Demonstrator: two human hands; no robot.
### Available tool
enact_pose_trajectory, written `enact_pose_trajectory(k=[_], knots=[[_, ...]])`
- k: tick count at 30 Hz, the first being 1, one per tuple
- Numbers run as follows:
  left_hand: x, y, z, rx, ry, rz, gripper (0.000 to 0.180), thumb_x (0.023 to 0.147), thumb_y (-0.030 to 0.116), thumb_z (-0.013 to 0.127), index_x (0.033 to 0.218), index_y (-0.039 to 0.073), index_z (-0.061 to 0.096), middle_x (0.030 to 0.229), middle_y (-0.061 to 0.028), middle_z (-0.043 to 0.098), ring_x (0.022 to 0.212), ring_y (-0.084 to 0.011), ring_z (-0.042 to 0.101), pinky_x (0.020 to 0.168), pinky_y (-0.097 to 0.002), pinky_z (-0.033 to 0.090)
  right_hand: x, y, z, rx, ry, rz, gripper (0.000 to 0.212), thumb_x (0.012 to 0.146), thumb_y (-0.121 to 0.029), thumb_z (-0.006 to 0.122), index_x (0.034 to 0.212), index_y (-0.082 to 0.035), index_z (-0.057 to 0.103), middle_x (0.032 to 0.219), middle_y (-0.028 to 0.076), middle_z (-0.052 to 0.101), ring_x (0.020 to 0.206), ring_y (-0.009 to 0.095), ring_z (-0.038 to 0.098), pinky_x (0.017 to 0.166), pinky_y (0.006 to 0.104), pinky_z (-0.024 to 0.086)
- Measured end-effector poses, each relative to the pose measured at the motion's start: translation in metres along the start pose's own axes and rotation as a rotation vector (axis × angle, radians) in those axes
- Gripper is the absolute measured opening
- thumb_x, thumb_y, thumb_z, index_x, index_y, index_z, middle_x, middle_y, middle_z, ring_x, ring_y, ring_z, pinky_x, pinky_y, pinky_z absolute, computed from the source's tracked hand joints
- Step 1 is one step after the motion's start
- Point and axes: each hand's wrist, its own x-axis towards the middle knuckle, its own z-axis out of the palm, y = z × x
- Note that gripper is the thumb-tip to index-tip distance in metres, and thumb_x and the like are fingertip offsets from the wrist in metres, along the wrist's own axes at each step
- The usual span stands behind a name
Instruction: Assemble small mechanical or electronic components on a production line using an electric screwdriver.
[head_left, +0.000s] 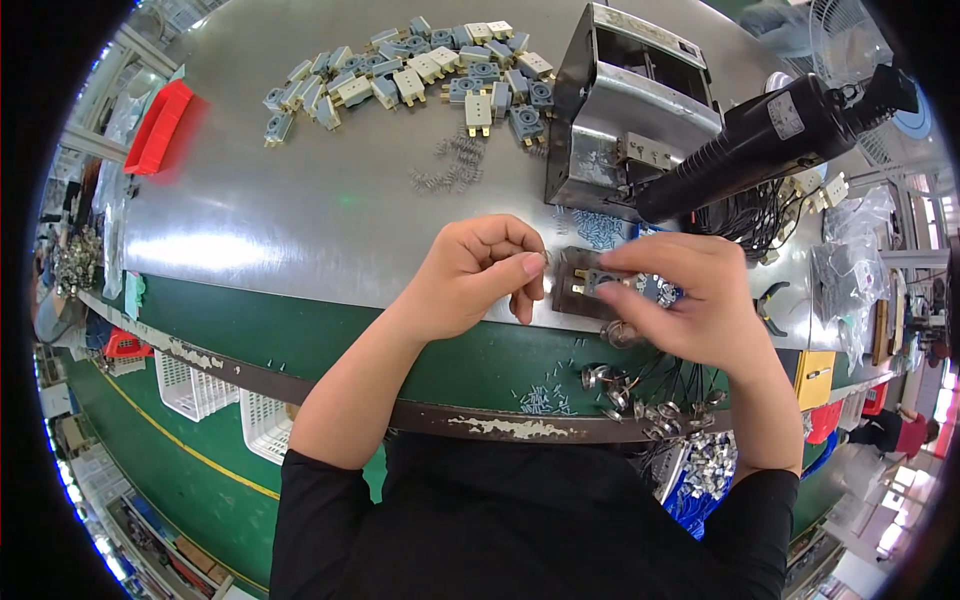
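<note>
My left hand [485, 268] is closed in a pinch above the table edge, thumb against the bent index finger. Whatever lies between those fingertips is too small or hidden to make out. Just right of it, a dark metal fixture block [566, 296] rests on the table. A grey plug housing with brass pins [590, 280] sits in this block. From the right, my right hand [690, 290] reaches over, its thumb and index finger on either side of the housing. Part of the housing is covered by those fingers.
Grey and cream plug housings [425, 68] are heaped at the back, with loose springs [455, 165] before them. A metal stand [640, 90] and a black electric screwdriver [755, 145] rise behind my right hand. Screws [598, 228], pliers [770, 308] and corded metal parts [655, 410] lie around.
</note>
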Motion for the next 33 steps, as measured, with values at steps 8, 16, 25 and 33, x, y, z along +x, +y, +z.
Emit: enact_pose_trajectory(k=[8, 16, 25, 33], knots=[[-0.005, -0.002, -0.003, -0.057, -0.039, -0.03, 0.015, 0.105, 0.011, 0.063, 0.109, -0.004, 0.063, 0.086, -0.0123, 0.072, 0.07, -0.0199, 0.072, 0.062, -0.0306, 0.059, 0.025, 0.004, 0.018, 0.058, -0.167, 0.017, 0.019, 0.083, -0.007, 0.084, 0.099, -0.001, 0.077, 0.086, 0.014, 0.075, 0.077, 0.028, 0.075, 0.07, 0.0346, 0.059], [0.007, -0.01, -0.004, 0.117, 0.271, 0.271, 0.017, 0.103, 0.008, 0.068, 0.114, -0.004, 0.064, 0.092, -0.0107, 0.074, 0.083, -0.0182, 0.074, 0.073, -0.0288, 0.059, 0.025, 0.017, 0.028, -0.358, -0.149, -0.028, 0.015, 0.087, -0.011, 0.078, 0.094, -0.001, 0.069, 0.082, 0.015, 0.068, 0.078, 0.035, 0.07, 0.07, 0.0429, 0.057], [0.003, -0.004, 0.006, 0.28, 0.285, 0.009, 0.012, 0.104, 0.007, 0.064, 0.106, -0.004, 0.068, 0.084, -0.0066, 0.069, 0.07, -0.0119, 0.065, 0.064, -0.0261, 0.053, 0.028, 0.021, 0.033, -0.489, -0.34, -0.041, 0.023, 0.089, -0.022, 0.072, 0.091, 0.0, 0.064, 0.089, 0.013, 0.067, 0.09, 0.032, 0.07, 0.078, 0.0417, 0.059], [-0.002, -0.01, 0.005, 0.175, 0.164, -0.03, 0.014, 0.106, 0.007, 0.061, 0.103, -0.005, 0.067, 0.084, -0.0095, 0.07, 0.069, -0.0142, 0.066, 0.063, -0.0286, 0.055, 0.017, 0.022, 0.034, -0.171, -0.138, -0.176, 0.024, 0.092, -0.023, 0.074, 0.09, -0.002, 0.063, 0.086, 0.014, 0.065, 0.085, 0.036, 0.07, 0.075, 0.0453, 0.057]])
